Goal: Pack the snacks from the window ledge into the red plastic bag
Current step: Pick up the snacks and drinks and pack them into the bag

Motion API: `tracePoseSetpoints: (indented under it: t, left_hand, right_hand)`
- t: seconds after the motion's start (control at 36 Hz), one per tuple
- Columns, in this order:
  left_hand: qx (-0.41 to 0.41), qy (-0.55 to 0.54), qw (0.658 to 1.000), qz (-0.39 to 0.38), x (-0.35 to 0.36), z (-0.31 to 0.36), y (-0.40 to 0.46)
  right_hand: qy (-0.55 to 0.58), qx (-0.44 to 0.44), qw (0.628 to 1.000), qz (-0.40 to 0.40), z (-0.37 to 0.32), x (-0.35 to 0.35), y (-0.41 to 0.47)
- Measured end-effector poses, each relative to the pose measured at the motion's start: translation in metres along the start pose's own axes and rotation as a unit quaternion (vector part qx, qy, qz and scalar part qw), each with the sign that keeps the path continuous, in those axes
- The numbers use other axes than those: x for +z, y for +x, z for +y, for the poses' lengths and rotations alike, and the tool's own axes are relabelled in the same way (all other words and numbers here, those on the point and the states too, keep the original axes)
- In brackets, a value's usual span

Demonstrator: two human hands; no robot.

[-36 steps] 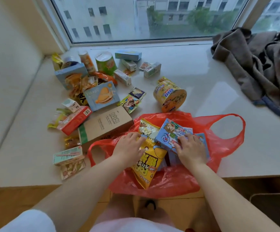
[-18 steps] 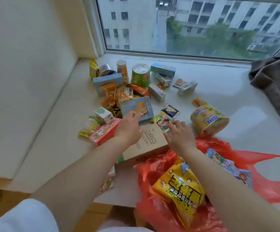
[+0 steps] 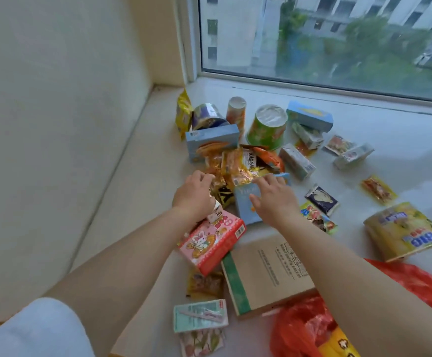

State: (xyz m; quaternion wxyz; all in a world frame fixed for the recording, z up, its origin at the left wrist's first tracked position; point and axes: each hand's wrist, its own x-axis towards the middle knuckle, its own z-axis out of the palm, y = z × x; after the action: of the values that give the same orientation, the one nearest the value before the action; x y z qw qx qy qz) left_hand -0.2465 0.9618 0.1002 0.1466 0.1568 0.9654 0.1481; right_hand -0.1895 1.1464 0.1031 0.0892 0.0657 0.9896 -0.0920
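Both bare forearms outstretched, left grip [image 3: 193, 194] loosely curled, right grip [image 3: 274, 199] spread, palm down.

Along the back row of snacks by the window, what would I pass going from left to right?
Yellow bag → blue-wrapped tub → slim orange tube → green cup → light blue box.
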Motion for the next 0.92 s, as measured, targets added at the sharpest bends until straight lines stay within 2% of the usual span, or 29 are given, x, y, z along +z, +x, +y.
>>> tracePoseSetpoints:
  t: [0.22, 0.58, 0.75, 0.92]
  left_hand:
    - [-0.049, 0.000, 0.998, -0.039, 0.029, -0.013, 0.056]
    - [-0.062, -0.011, 0.990, -0.124, 0.067, -0.011, 0.116]
    - [-0.070, -0.030, 0.989, -0.127, 0.074, -0.012, 0.120]
    - [-0.057, -0.052, 0.993, -0.086, 0.078, -0.018, 0.118]
  right_hand:
    - [-0.026, -0.028, 0.998, -0.051, 0.001, 0.012, 0.061]
    - [-0.029, -0.090, 0.978, -0.188, 0.014, 0.047, 0.121]
    - [-0.018, -0.077, 0.984, -0.159, 0.010, 0.057, 0.128]
    - [-0.012, -0.038, 0.992, -0.118, 0.000, 0.062, 0.133]
